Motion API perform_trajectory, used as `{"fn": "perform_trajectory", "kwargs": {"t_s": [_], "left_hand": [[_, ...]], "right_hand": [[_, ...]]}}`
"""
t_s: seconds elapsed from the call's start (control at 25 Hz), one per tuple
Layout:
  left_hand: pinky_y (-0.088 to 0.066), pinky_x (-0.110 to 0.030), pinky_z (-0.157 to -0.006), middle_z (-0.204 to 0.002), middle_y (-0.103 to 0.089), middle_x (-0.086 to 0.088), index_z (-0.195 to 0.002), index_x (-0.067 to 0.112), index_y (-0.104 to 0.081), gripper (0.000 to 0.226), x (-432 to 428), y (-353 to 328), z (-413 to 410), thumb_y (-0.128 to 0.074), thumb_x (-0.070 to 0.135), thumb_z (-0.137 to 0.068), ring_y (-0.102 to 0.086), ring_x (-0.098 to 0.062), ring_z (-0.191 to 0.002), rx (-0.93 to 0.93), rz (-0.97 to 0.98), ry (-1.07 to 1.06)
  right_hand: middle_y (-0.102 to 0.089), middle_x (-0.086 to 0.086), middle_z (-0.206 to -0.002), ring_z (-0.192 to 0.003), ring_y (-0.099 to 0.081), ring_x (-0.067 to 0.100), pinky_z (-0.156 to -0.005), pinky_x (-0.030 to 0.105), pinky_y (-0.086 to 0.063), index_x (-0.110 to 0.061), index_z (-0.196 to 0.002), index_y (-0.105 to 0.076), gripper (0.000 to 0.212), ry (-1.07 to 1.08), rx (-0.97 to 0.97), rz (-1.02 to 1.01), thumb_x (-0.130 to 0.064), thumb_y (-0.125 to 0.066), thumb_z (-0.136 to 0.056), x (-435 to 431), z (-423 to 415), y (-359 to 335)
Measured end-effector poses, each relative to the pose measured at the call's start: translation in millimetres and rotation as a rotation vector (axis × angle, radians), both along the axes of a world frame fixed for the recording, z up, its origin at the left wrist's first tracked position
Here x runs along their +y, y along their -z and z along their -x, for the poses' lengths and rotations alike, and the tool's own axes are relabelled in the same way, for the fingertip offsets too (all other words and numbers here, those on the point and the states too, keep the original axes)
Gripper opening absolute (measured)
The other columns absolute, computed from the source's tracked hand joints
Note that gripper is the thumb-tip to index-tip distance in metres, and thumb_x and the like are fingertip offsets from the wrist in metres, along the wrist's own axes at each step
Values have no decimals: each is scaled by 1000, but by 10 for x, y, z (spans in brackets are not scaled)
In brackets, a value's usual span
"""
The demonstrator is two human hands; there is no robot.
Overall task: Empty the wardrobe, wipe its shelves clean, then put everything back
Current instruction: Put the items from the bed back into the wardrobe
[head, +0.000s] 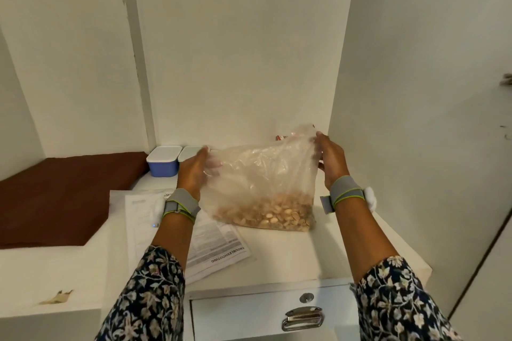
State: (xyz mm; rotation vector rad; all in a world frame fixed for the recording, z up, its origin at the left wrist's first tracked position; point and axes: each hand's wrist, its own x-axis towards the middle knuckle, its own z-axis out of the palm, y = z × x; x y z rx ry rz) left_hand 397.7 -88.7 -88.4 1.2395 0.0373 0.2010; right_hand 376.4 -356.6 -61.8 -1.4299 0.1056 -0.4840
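A clear plastic bag point(263, 174) stands upright on the white wardrobe shelf point(277, 255), its bottom resting on the shelf surface and filled with a layer of pale shelled nuts point(271, 214), possibly pistachios. The upper part of the bag is slack and crumpled.

The left hand point(194, 171) grips the bag's upper left side, fingers curled into the plastic and partly seen through it. The right hand point(331, 158) holds the upper right edge, with the fingertips pinching the film near the top corner. Each wrist carries a grey band edged in green point(181, 203), and the forearms wear dark floral sleeves point(144, 299).

Just behind the bag's top right, a small red-and-white box point(282, 137) shows against the back wall. Behind the left hand sit two tubs side by side: a blue container with a white lid point(163, 165) and a second white-lidded container point(189, 153), mostly hidden by the hand.

Under the left forearm lies a printed leaflet point(219, 246) headed "TROUBLESHOOTING", its far edge near the bag's base. On the shelf section to the left lies a flat brown cloth point(61, 196).

Below the shelf edge is a white drawer point(249, 318) with a metal drop handle point(303, 318) and a round lock point(306, 297) above it.
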Motion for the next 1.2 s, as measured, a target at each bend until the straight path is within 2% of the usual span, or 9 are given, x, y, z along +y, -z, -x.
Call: {"fn": "perform_trajectory", "kwargs": {"t_s": [0.24, 0.36, 0.48, 0.6, 0.72, 0.84, 0.92, 1.04, 1.2], "left_hand": [[-47, -21, -92, -95, -69, 6, -89, 19, -69, 12, 35, -93, 99, -59, 24, -93, -61, -7, -92, -284, -7, -152], [-45, -18, -89, -99, -67, 7, -87, 23, -67, 11, -12, -74, 123, -59, 20, -93, -59, -4, -94, -347, 88, -122], [-42, -27, -99, -115, -62, 2, -91, 26, -66, 7, 29, -19, 94, -60, 23, -92, -56, -9, -107, -349, 128, -118], [-43, -23, -95, -111, -65, 4, -96, 28, -52, 5, 25, -25, 150, -57, 28, -94, -57, -7, -105, -376, 89, -118], [-41, -28, -101, -124, -60, 4, -118, 25, -47, 41, 73, 95, 173, -61, 47, -87, -55, -9, -114, -255, -53, -13], [-47, -33, -97, -109, -68, 7, -105, 25, -65, 28, 109, 321, 156, -61, 46, -87, -62, -12, -107, -222, -272, 20], [-49, -37, -93, -98, -70, 4, -93, 20, -68, 31, 108, 354, 108, -60, 50, -86, -64, -13, -97, -234, -269, -80], [-49, -37, -90, -87, -66, 2, -95, 12, -68, 38, 67, 304, 47, -63, 48, -86, -60, -13, -87, -224, -218, -123], [-47, -27, -86, -93, -67, 4, -105, 12, -68, 42, 45, 352, 18, -64, 48, -85, -61, -14, -92, -126, -136, -166]], "right_hand": [[-61, -2, -77, -71, -54, 12, -67, 23, -42, -18, -66, -64, 26, 97, 23, -13, -29, -60, -90, -40, 20, -20], [-61, -1, -73, -71, -53, 15, -69, 24, -39, -16, -57, -63, 33, 181, 25, 36, -31, -60, -87, -69, 18, -24], [-66, 18, -82, -76, -53, 28, -74, 27, -39, -2, -65, -65, 27, 188, -30, -40, -18, -58, -85, -77, 40, 21], [-60, 1, -70, -70, -51, 15, -68, 23, -42, -18, -65, -59, 27, 50, -61, -121, -22, -58, -92, -51, 84, 12], [-58, -5, -75, -72, -53, 9, -73, 24, -44, -19, -70, -60, 23, 36, -76, -96, -25, -58, -92, -32, 44, 85], [-56, -2, -93, -86, -52, 11, -84, 26, -38, -15, -81, -54, 21, 86, -86, -67, -32, -63, -88, -59, 4, 177], [-52, -6, -112, -104, -50, 9, -88, 22, -36, -18, -104, -47, 29, 39, -47, -42, -39, -61, -89, -45, 16, 213], [-59, -8, -109, -101, -59, 9, -81, 21, -47, -19, -126, -43, 49, -146, -32, 59, -41, -62, -86, 7, 62, 278], [-70, 0, -112, -105, -65, 15, -88, 27, -50, -16, -120, -61, 48, -356, 50, 204, -42, -67, -79, -67, 119, 425]]}}
